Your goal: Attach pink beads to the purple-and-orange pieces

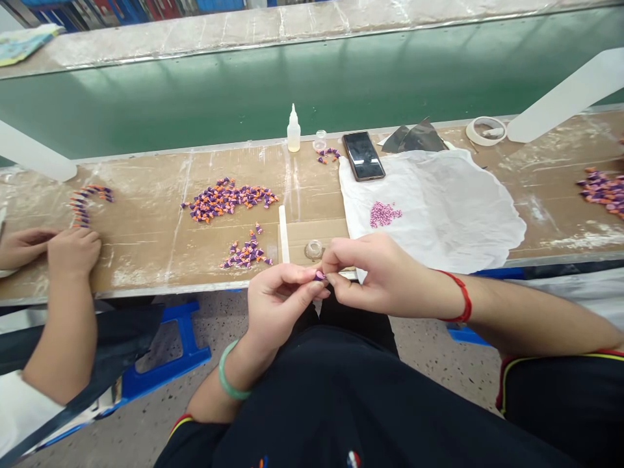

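Note:
My left hand (280, 307) and my right hand (380, 273) meet above the table's front edge. Their fingertips pinch a small purple bead piece (319, 275) between them, and the fingers hide most of it. A pile of purple-and-orange beaded pieces (229, 200) lies on the cardboard-covered table (166, 260), left of my hands. Nearest my right hand, a small clear round lid (314, 249) and a white flat stick (284, 234) rest on the table. Pink beads (383, 214) lie on a white plastic sheet (439, 208) past my right hand.
A co-worker's hands (58, 250) rest at the left beside a curved row of beaded pieces (85, 203). Along the back stand a glue bottle (293, 130), a phone (363, 156) and a tape roll (486, 131). More pieces (604, 192) lie at the right.

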Tool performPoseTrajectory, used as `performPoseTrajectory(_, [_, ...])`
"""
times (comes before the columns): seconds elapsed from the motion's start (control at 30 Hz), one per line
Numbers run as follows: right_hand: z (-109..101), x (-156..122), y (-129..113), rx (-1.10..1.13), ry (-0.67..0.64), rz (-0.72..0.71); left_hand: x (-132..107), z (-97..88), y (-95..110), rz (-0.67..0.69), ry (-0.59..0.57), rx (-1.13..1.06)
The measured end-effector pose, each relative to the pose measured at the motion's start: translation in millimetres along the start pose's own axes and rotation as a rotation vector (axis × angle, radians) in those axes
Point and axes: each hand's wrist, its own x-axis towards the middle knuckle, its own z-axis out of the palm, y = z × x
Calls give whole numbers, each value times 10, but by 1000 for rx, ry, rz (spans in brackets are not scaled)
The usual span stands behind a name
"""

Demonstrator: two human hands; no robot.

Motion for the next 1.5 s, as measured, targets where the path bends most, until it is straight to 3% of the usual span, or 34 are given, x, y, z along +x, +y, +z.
performPoseTrajectory(0.17, [41,-22,22,-7,19,31,7,-10,-2,-43,10,50])
performPoseTrajectory(0.33, [-34,-43,37,93,-20,153,16,-40,-9,-78,-15,57])
performPoseTrajectory(0.5, [-178,-131,125,233,100,395,18,-52,-7,-100,-29,135])
performPoseTrajectory(0.67, [-191,-283,309,315,235,493,115,-179,-31,-59,-91,358])
performPoseTrajectory(0.77, [-176,-398,429,376,313,540,267,-423,-59,75,-183,687])
performPoseTrajectory(0.87, [-161,-520,560,388,361,619,453,-752,-97,183,-189,1017])
performPoseTrajectory(1.03, [-130,-652,721,394,404,738,818,-1162,-157,117,-144,1248])
performPoseTrajectory(1.17, [-126,-657,741,390,423,767,1275,-1250,-232,169,-42,1353])
performPoseTrajectory(1.3, [-118,-691,749,411,425,762,1693,-1222,-339,190,-85,1522])
performPoseTrajectory(1.4, [-97,-778,790,430,475,724,1843,-1203,-413,190,-115,1549])
performPoseTrajectory(1.5, [-76,-889,847,428,618,681,1868,-1195,-438,229,-98,1554])
